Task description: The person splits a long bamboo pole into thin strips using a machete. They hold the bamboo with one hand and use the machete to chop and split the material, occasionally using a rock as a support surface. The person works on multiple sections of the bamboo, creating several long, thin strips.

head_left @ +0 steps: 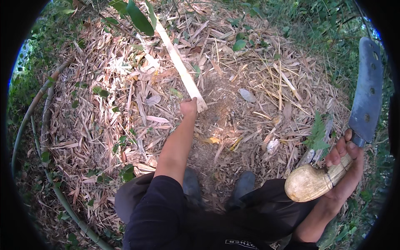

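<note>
My left hand (188,107) is closed round the near end of a long, pale strip of split bamboo or wood (177,58). The strip slants away up and to the left, and green leaves hide part of its far end. Over at the right, my right hand (343,166) grips a machete (367,91) by its thick, bulb-ended wooden handle (306,183). The broad grey blade points up and away, with several holes or dark spots along it. Blade and strip are well apart.
Dry leaves and pale shavings cover the ground (104,125). Bent green stalks (62,196) curve along the left side. Leaves (139,18) hang near the top, and a small fern (317,133) grows beside the blade. My boots (243,183) stand below.
</note>
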A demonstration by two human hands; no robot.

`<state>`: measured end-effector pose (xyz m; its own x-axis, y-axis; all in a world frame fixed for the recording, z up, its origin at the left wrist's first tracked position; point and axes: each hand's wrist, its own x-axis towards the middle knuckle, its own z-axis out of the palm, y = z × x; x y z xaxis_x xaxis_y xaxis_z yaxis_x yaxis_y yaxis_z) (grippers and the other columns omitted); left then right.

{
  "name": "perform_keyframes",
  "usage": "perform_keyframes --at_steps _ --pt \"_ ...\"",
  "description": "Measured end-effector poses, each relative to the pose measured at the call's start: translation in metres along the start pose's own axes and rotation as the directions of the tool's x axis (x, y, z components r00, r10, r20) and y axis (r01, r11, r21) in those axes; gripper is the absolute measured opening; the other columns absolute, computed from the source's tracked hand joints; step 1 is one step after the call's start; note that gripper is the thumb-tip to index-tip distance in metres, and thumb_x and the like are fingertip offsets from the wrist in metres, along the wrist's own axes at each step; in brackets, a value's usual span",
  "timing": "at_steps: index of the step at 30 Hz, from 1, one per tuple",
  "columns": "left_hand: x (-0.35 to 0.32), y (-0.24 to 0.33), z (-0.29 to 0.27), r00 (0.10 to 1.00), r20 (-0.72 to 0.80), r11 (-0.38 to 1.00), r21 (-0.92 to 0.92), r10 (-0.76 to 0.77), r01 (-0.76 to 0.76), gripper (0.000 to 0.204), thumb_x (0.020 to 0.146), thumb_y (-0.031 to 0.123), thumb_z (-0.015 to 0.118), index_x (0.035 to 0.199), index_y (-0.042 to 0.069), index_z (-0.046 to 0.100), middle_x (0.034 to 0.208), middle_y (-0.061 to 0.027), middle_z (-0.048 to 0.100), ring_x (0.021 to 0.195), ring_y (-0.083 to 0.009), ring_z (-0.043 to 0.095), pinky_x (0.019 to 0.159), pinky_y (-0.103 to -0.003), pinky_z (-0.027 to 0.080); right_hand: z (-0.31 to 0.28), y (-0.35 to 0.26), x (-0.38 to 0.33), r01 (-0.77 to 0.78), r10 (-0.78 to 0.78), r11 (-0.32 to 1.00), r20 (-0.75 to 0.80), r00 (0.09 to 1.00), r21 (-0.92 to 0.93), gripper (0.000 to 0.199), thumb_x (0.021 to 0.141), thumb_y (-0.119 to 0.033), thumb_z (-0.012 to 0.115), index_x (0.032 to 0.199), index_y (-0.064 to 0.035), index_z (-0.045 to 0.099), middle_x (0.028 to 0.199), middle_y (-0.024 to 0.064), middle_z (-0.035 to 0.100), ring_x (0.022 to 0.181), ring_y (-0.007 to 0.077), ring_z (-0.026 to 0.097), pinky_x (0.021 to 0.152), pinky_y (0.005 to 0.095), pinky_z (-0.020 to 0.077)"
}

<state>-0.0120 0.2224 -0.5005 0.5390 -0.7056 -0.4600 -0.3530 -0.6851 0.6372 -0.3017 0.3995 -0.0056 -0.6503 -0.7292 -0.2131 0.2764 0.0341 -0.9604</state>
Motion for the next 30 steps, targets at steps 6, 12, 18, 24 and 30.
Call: perform_keyframes --at_steps 6,12,18,24,30 --pt "-0.003 0.020 -0.004 0.998 0.057 0.954 0.296 0.029 -0.044 0.041 0.075 0.037 0.078 0.104 0.007 0.076 0.107 -0.0192 0.072 0.104 -0.0350 0.068 0.093 -0.043 0.053 0.010 0.000 -0.008 -0.019 0.016 0.996 -0.030 0.999 -0.084 0.027 0.089 -0.019 0.053 0.108 0.0002 0.052 0.071 0.0039 0.046 0.053 0.0118 0.046 0.049 0.0252 0.0430" --pt "0.018 -0.003 0.002 0.995 0.062 0.977 0.194 0.083 -0.093 0.042 0.078 0.033 0.076 0.104 0.001 0.071 0.108 -0.0221 0.071 0.101 -0.0381 0.068 0.091 -0.046 0.053 0.013 -0.004 -0.014 -0.006 0.009 0.993 0.028 1.000 -0.117 0.028 0.089 -0.019 0.054 0.108 0.0008 0.053 0.071 0.0055 0.046 0.053 0.0125 0.047 0.049 0.0255 0.0419" --pt "-0.054 0.065 -0.004 0.986 0.120 0.982 0.139 0.114 -0.130 0.040 0.076 0.028 0.077 0.102 -0.001 0.066 0.104 -0.0237 0.071 0.098 -0.0401 0.069 0.088 -0.047 0.054 0.007 -0.004 -0.014 0.012 -0.010 0.995 0.018 1.000 -0.099 0.024 0.089 -0.017 0.054 0.107 0.0001 0.053 0.072 0.0054 0.047 0.054 0.0121 0.047 0.049 0.0254 0.0423" --pt "-0.141 0.086 -0.026 0.987 0.153 0.998 0.049 0.038 -0.046 0.032 0.079 0.022 0.073 0.102 0.003 0.061 0.099 -0.0194 0.069 0.095 -0.0387 0.068 0.084 -0.049 0.052 0.010 -0.003 -0.018 -0.024 0.031 0.997 0.109 0.994 -0.068 0.022 0.089 -0.014 0.054 0.106 -0.0003 0.054 0.073 0.0055 0.047 0.054 0.0117 0.048 0.049 0.0252 0.0430" --pt "-0.235 0.050 0.011 0.984 0.134 0.993 -0.027 0.119 -0.116 0.031 0.081 0.022 0.072 0.102 0.005 0.057 0.098 -0.0190 0.067 0.094 -0.0406 0.067 0.081 -0.051 0.050 0.012 -0.003 -0.021 0.000 0.010 0.997 0.117 0.993 -0.077 0.021 0.090 -0.013 0.053 0.106 0.0003 0.054 0.074 0.0062 0.050 0.055 0.0117 0.050 0.049 0.0251 0.0440"
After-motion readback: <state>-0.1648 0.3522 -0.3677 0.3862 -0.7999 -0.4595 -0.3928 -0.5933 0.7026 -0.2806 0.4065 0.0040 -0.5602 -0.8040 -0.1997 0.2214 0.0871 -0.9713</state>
